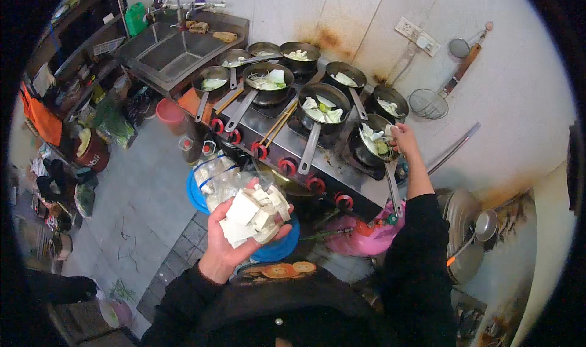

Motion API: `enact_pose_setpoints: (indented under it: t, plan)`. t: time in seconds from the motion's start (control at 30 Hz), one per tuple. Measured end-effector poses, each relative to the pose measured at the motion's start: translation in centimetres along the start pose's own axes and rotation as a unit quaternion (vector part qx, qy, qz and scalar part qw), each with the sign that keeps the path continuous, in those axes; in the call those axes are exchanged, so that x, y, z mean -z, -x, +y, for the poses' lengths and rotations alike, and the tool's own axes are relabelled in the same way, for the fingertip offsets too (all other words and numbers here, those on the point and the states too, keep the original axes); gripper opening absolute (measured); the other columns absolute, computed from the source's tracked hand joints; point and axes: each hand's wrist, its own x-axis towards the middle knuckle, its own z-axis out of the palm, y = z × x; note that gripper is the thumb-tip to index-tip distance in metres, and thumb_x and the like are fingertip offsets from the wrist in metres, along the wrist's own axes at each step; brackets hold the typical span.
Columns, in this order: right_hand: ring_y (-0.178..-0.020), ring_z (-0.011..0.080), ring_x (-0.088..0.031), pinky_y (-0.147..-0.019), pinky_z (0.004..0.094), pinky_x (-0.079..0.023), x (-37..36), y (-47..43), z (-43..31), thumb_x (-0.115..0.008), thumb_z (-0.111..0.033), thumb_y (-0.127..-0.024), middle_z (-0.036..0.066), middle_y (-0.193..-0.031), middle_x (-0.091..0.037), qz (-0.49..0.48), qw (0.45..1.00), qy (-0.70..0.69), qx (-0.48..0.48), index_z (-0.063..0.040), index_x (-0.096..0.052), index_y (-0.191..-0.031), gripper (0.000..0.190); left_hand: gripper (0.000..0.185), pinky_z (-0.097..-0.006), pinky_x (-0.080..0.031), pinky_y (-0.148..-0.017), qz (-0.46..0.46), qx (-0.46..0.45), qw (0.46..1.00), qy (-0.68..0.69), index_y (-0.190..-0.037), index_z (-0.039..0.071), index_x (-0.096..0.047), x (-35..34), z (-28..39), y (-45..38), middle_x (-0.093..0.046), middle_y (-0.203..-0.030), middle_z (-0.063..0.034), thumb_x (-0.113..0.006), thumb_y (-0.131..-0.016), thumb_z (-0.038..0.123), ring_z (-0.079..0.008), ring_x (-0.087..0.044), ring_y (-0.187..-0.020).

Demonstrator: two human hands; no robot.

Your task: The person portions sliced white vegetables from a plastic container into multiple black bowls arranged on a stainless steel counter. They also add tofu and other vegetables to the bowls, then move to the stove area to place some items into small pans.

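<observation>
A heap of white tofu pieces [254, 212] rests on the upturned palm of my left hand [233, 241], in front of the gas stove [293, 138]. At the stove's right end, my right hand [404, 140] pinches a pale piece, probably tofu, over the rim of a long-handled pan [361, 147] holding pale leaves and greens. Left of it stands another pan [304, 111] with similar food. A pan [249, 79] farther left holds a white block and thin sprouts. Several more pans with pale food stand along the stove's back and left end.
Wooden chopsticks [280, 123] lie across the stove front, above red-ringed knobs. A steel sink [176, 49] adjoins the stove at back left. Below are a blue tub [279, 244], a pink plastic bag [361, 241] and a pink bucket [170, 115]. Strainers [428, 104] hang on the wall.
</observation>
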Motion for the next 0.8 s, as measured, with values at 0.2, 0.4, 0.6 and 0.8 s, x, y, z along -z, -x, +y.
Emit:
enact_pose_setpoints:
  t: [0.2, 0.4, 0.6, 0.8]
  plan:
    - [-0.062, 0.0132, -0.057, -0.05, 0.0276, -0.046, -3.8, -4.8, -3.4, -0.06, -0.024, -0.081, 0.006, -0.084, -0.062, -0.041, 0.996, 0.044, 0.071, -0.004, -0.057, -0.111, 0.037, 0.05, -0.0604, -0.027, -0.098, 0.043, -0.033, 0.998, -0.023, -0.13, 0.021, -0.043, -1.2, 0.8, -3.4, -0.039, -0.134, -0.0164, -0.044, -0.081, 0.033, -0.0447, -0.037, -0.119]
    - [-0.067, 0.009, -0.056, -0.05, 0.0231, -0.045, -7.8, 2.5, -15.1, -0.059, -0.022, -0.084, 0.002, -0.084, -0.062, -0.318, 0.93, -0.076, 0.169, -0.006, -0.061, -0.104, 0.026, 0.047, -0.0606, -0.03, -0.097, 0.065, -0.092, 0.992, -0.061, -0.127, 0.019, -0.046, -1.2, -0.1, -7.5, -0.042, -0.132, -0.0133, -0.045, -0.082, 0.032, -0.0389, -0.04, -0.118]
    - [-0.089, 0.0257, -0.059, -0.074, 0.0308, -0.047, -9.2, 8.0, -19.3, -0.06, -0.023, -0.081, 0.012, -0.1, -0.058, -0.413, 0.779, 0.012, 0.471, -0.003, -0.059, -0.102, 0.03, 0.042, -0.0579, -0.031, -0.098, 0.041, -0.071, 0.996, -0.025, -0.123, 0.011, -0.048, -1.4, -1.6, -13.9, -0.052, -0.12, -0.012, -0.041, -0.085, 0.03, -0.0341, -0.048, -0.112]
    - [-0.088, 0.0257, -0.058, -0.075, 0.0319, -0.046, -9.6, 6.1, -17.6, -0.062, -0.02, -0.078, 0.01, -0.099, -0.057, -0.408, 0.765, -0.002, 0.498, -0.004, -0.058, -0.092, 0.022, 0.042, -0.0563, -0.037, -0.095, 0.084, -0.081, 0.993, -0.031, -0.12, 0.008, -0.047, -1.6, -3.0, -18.1, -0.052, -0.118, -0.0149, -0.039, -0.087, 0.033, -0.0335, -0.05, -0.111]
